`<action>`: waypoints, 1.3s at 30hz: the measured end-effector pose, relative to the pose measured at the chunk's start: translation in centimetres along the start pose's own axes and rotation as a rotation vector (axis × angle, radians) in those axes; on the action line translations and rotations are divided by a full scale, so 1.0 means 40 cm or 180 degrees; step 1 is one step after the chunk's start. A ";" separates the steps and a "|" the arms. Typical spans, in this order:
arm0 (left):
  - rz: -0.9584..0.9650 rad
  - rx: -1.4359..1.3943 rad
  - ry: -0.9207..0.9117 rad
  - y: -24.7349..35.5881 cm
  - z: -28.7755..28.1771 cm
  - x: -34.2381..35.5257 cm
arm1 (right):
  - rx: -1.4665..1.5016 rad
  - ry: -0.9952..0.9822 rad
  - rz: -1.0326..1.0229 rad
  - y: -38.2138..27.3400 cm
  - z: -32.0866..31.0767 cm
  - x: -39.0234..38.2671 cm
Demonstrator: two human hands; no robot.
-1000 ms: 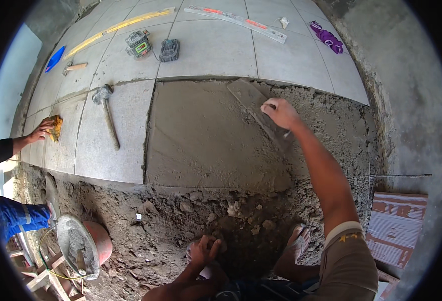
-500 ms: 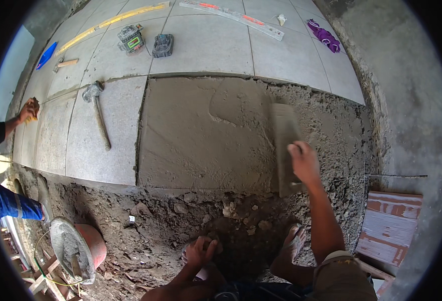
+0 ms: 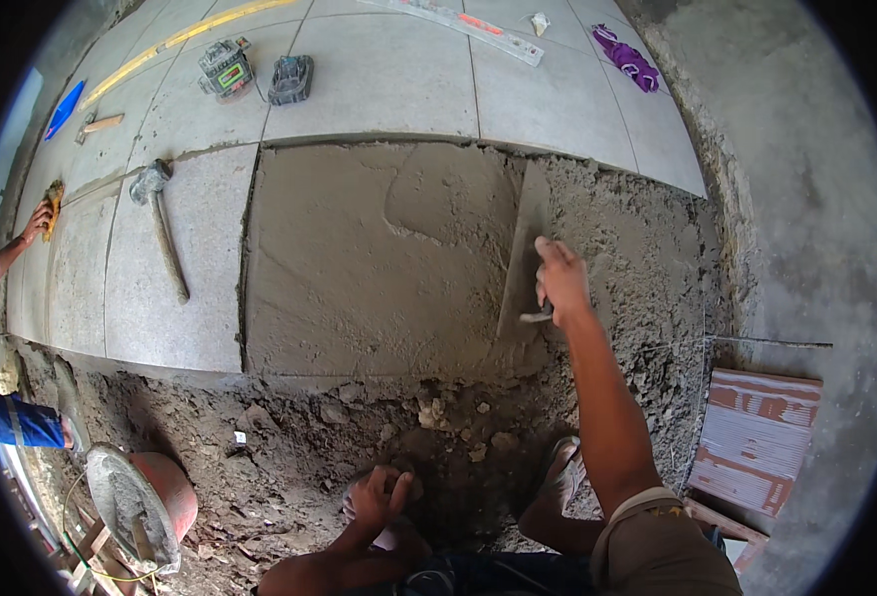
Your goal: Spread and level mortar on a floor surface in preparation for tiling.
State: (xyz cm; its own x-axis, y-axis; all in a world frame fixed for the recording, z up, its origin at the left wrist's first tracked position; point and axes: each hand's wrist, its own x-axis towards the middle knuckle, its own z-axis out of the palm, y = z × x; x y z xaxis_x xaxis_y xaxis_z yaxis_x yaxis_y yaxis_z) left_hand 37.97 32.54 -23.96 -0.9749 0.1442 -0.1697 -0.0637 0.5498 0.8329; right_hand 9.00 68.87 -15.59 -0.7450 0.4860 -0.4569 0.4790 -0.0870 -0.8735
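Observation:
My right hand [image 3: 562, 283] grips the handle of a long rectangular plastering trowel [image 3: 524, 223]. Its blade is tilted and touches the wet grey mortar bed [image 3: 359, 258], near the boundary between a smoother left part and a rougher right part [image 3: 627, 238]. Low in the picture, my left hand [image 3: 379, 497] hangs over my left foot, fingers loosely bent and apart; no tool shows in it. Part of that foot is hidden behind the hand.
Laid grey tiles [image 3: 379, 79] border the mortar. On them lie a mallet [image 3: 165, 233], hammer [image 3: 98, 124], laser level [image 3: 226, 70], battery [image 3: 290, 79] and purple cloth [image 3: 625, 58]. A mortar bucket [image 3: 165, 487] stands left; another person's hand [image 3: 37, 221] holds a yellowish sponge.
My right hand has moved slightly left and up with the trowel, whose blade has turned onto a steeper tilt. The view has shifted a little. The other person's hand now touches the tiles.

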 end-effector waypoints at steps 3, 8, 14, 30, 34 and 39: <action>0.0081 0.0023 0.0057 -0.001 -0.008 0.013 | -0.0677 -0.0199 -0.0215 0.002 0.062 -0.020; -0.0177 -0.0056 -0.0025 0.000 -0.006 0.007 | -0.1286 -0.0505 -0.0478 -0.046 0.208 -0.019; -0.0070 0.0078 0.0059 0.000 -0.019 0.000 | -0.3107 -0.1111 -0.1719 0.063 0.291 -0.201; -0.0310 0.0116 -0.0107 0.018 -0.028 -0.012 | -0.3109 -0.1480 -0.1878 0.041 0.176 -0.159; -0.0259 0.0115 -0.0144 -0.001 -0.002 0.000 | -0.3676 -0.1346 -0.1851 -0.025 0.214 -0.134; -0.0187 0.0177 0.0064 0.003 -0.036 -0.008 | -0.3622 -0.1576 -0.2576 -0.174 0.318 0.100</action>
State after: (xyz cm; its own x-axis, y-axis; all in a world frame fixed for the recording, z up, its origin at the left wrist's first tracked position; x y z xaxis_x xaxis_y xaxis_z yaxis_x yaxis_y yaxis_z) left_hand 37.97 31.38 -23.03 -0.9739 0.0943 -0.2064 -0.1095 0.6017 0.7912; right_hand -3.21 60.38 -13.48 -0.9473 -0.2903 -0.1354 -0.2101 0.8821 -0.4216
